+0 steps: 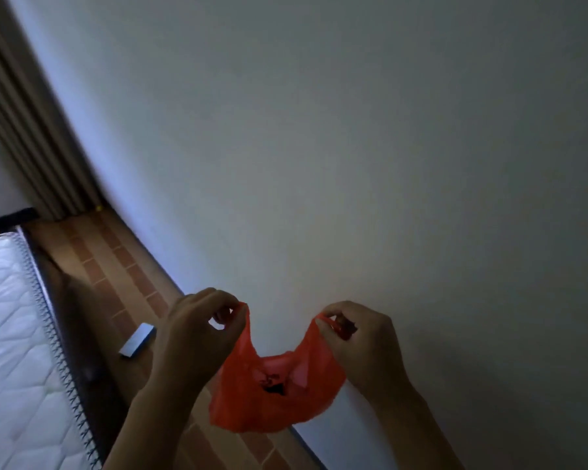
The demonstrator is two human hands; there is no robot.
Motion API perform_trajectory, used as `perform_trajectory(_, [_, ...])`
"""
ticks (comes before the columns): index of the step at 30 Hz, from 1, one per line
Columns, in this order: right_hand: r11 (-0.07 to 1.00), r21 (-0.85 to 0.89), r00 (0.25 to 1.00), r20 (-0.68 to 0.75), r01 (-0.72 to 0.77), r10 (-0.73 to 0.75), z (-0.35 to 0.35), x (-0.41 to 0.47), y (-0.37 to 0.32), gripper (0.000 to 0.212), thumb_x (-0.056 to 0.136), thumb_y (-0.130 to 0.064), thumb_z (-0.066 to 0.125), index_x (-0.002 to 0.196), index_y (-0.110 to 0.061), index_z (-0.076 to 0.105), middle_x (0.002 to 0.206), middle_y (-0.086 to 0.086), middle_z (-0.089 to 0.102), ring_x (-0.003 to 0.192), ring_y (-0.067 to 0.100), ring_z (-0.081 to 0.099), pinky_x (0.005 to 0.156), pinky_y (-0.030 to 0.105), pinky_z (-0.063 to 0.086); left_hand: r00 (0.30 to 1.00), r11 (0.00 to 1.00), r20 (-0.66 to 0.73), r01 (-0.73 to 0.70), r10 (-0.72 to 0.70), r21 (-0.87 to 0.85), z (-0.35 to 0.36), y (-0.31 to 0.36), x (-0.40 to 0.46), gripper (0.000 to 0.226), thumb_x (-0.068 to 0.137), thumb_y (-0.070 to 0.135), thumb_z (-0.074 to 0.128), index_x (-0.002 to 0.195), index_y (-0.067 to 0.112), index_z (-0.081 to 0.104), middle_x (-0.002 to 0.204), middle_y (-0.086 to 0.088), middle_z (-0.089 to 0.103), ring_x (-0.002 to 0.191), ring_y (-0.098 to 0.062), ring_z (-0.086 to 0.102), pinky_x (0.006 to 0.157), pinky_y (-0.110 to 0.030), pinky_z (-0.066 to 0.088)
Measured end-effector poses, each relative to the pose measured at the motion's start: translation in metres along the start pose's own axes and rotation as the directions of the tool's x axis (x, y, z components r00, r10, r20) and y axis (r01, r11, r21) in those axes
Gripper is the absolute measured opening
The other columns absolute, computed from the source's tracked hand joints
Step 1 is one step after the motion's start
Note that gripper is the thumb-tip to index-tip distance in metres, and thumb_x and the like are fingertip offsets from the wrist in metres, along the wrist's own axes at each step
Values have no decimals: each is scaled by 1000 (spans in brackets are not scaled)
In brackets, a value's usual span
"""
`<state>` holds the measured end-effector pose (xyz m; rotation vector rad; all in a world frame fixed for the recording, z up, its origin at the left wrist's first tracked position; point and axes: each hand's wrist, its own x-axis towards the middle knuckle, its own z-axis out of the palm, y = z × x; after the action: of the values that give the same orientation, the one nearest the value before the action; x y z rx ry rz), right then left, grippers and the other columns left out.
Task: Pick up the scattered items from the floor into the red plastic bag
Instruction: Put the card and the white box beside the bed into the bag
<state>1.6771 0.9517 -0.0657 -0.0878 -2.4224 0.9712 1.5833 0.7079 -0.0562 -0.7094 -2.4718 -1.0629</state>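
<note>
1. Head view, far left: a mattress [11,334] lies beside a strip of tiled floor [116,266], where a small grey box [137,340] rests near the wall [353,130].
2. Left hand [190,330] pinches one handle of the red bag [272,385], fingers curled.
3. Bag hangs between both hands, mouth pulled open; something dark seems to sit inside.
4. Right hand [360,347] pinches the other handle.
5. Step looks like opening the bag; next, I'd guess, one hand must let go and reach down for the box.
</note>
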Motion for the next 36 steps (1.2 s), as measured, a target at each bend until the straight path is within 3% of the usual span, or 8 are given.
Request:
perform_trajectory(2, [997,71,997,65,38,-43,16,14,5,7,89,-16,79,96,-17,78,87,-10,76,81,-3,70,75,8,53,995,997,-74,65,-62,39,-10,-2,-7,18,81,12,86,79,24,72,71,15,65,67,-6,64,66,-39,56])
perform_trajectory(6, [981,181,983,156,71,-100,52,32,6,10,90,-19,79,99,-17,78,90,-9,77,82,1,72,77,14,58,979,976,-137,169,-150,139,-32,-13,-24,12,86,27,78,77,26,70,71,16,64,65,-8,63,65,-38,54])
perform_trajectory(15, [943,322,949,262,85,-175,107,65,-20,8,89,-17,80,94,-22,76,80,-18,73,79,-3,70,69,7,54,924,938,-268,318,-274,138,-55,-51,-24,10,84,31,76,79,22,74,73,9,70,66,-13,67,62,-39,56])
perform_trajectory(20, [964,258,956,259,70,-138,120,96,-19,17,88,-11,81,91,-25,73,74,-25,67,74,-4,69,65,5,50,924,945,-256,315,-284,86,-37,-75,5,20,81,16,87,75,26,71,68,20,64,62,0,63,60,-24,52])
perform_trajectory(25, [983,175,976,200,52,-87,148,146,-34,12,86,-9,82,88,-19,78,71,-20,69,72,-5,68,65,2,47,939,967,-236,254,-252,-25,-42,-125,62,17,83,16,84,77,26,72,71,17,67,65,-6,66,64,-36,57])
perform_trajectory(29, [987,156,978,193,45,-75,181,185,-55,13,86,-13,82,85,-25,77,75,-21,72,73,-1,70,66,9,53,954,978,-215,205,-210,-48,-57,-167,104,16,84,14,83,79,25,73,70,18,65,65,-5,65,63,-26,56])
perform_trajectory(32, [989,137,983,171,47,-71,207,212,-71,14,86,-12,82,88,-25,77,73,-20,72,76,-2,70,68,6,51,955,977,-206,206,-214,-62,-68,-200,126,15,83,14,83,79,25,74,68,19,65,64,-6,65,62,-14,50])
perform_trajectory(36, [990,124,981,169,69,-89,243,239,-95,10,87,-12,81,90,-20,79,74,-19,71,75,-3,69,67,5,50,959,976,-188,203,-214,-75,-90,-239,144,12,85,15,83,82,23,76,71,19,66,66,-6,66,64,-11,49])
